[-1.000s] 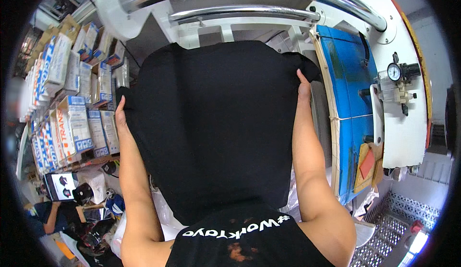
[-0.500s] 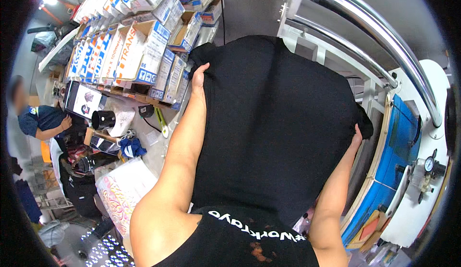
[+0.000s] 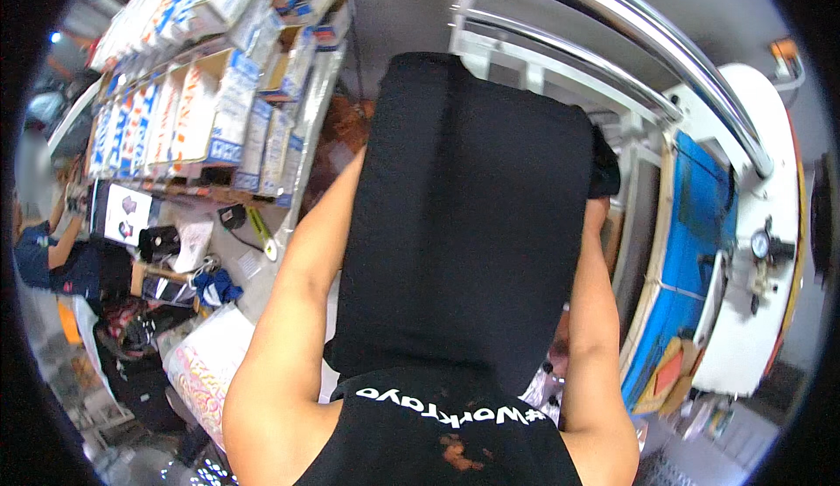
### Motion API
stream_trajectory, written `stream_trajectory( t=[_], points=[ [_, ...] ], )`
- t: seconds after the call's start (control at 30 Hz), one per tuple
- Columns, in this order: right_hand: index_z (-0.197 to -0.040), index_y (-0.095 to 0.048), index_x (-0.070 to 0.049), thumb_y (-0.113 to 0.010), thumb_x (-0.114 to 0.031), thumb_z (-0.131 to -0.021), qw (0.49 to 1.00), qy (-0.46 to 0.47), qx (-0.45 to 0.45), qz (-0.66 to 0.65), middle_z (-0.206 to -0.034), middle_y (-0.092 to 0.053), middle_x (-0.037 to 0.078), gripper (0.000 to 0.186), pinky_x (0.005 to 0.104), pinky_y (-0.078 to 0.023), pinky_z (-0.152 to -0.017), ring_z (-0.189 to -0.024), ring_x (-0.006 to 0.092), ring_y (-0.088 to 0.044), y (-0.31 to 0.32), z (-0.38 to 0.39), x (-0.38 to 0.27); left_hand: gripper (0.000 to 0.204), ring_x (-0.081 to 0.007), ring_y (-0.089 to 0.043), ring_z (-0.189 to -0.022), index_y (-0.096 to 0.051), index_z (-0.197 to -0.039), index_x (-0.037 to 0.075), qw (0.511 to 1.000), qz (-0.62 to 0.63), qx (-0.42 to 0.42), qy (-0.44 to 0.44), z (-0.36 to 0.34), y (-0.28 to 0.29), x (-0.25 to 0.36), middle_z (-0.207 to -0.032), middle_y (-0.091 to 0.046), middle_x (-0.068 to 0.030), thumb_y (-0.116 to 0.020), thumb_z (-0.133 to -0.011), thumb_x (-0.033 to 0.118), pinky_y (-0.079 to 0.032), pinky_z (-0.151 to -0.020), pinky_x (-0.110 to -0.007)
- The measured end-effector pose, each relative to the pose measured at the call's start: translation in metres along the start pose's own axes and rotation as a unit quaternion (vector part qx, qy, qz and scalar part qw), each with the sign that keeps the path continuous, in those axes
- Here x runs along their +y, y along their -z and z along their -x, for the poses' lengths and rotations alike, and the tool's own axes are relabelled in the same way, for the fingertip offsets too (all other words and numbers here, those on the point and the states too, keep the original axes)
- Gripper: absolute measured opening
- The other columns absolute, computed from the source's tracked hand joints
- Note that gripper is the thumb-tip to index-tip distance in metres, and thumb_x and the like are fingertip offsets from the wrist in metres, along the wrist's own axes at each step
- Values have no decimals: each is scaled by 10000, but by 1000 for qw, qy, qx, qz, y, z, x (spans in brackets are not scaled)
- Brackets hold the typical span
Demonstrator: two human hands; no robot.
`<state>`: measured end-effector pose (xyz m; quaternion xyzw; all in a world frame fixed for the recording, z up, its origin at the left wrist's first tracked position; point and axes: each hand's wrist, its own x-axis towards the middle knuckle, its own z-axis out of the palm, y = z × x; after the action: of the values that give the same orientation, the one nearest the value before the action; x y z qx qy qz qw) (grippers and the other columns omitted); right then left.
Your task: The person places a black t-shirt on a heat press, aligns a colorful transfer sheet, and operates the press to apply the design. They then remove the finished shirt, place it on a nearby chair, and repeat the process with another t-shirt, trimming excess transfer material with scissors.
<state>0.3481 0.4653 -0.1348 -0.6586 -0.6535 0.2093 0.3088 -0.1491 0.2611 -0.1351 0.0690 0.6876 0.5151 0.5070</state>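
A black T-shirt spans the centre, pulled into a squared shape with straight sides; whatever lies beneath is hidden. My left forearm runs up to the shirt's left edge, where my left hand disappears behind the fabric. My right hand is at the shirt's right edge, just below a bunched black fold, its fingers hidden by the cloth.
A white press frame with chrome tubes surrounds the back and right, with a blue padded board and pressure gauge. Stacked cartons stand left. A co-worker is at the far left, beside a cluttered table.
The shirt has narrowed from a wide spread to a squared shape. Both hands have moved inward and out of clear sight. The view has swung left since the earliest frame.
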Motion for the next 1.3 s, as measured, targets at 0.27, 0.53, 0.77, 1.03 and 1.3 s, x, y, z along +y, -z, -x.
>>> stream_trajectory(
  t=[0.27, 0.53, 0.77, 1.03, 1.3],
  points=[
    [-1405, -573, -11, -457, -411, -1096, 901, -318, -277, -98, -1380, -623, 143, 519, 409, -474, -1035, -1226, 251, -598, 139, 226, -38, 622, -261, -630, -1197, -597, -1389, -34, 960, -81, -142, 226, 183, 86, -86, -1344, -659, -132, -613, -999, 451, -480, -1032, -381],
    [-1286, -653, 7, -630, -415, -1005, 798, -428, -299, -301, -1193, -714, 117, 508, 387, -526, -906, -1039, 249, -660, 141, 339, 6, 379, -330, -694, -1055, -678, -1261, -6, 980, 91, -127, 122, 251, 81, -211, -1216, -720, -158, -617, -979, 239, -541, -907, -422],
    [-1216, -683, 1, -639, -419, -999, 925, -183, -302, 142, -1101, -736, 145, 475, 388, -532, -847, -954, 246, -660, 177, 278, 53, 260, -397, -676, -993, -716, -1100, 28, 923, -323, 113, -174, 300, 111, -216, -1086, -716, -193, -685, -899, 191, -536, -869, -474],
    [-1249, -645, 10, -621, -171, -1022, 868, 369, 262, 202, -1099, -707, 160, 291, 392, -531, -877, -961, 295, -666, 410, 87, -49, 492, -325, -445, -1404, -657, -1227, 103, 639, -692, 321, -103, 536, 229, -221, -1378, -573, -129, -800, -777, 243, -221, -1208, -637],
    [-1276, -633, 0, -612, -163, -1026, 941, 253, 164, 156, -1106, -704, 155, 299, 387, -528, -885, -965, 286, -665, 424, 35, -69, 310, -286, -516, -1346, -689, -1160, 70, 554, -779, 252, -150, 597, 279, -279, -1357, -616, -81, -594, -883, 173, -309, -1202, -571]
  ],
)
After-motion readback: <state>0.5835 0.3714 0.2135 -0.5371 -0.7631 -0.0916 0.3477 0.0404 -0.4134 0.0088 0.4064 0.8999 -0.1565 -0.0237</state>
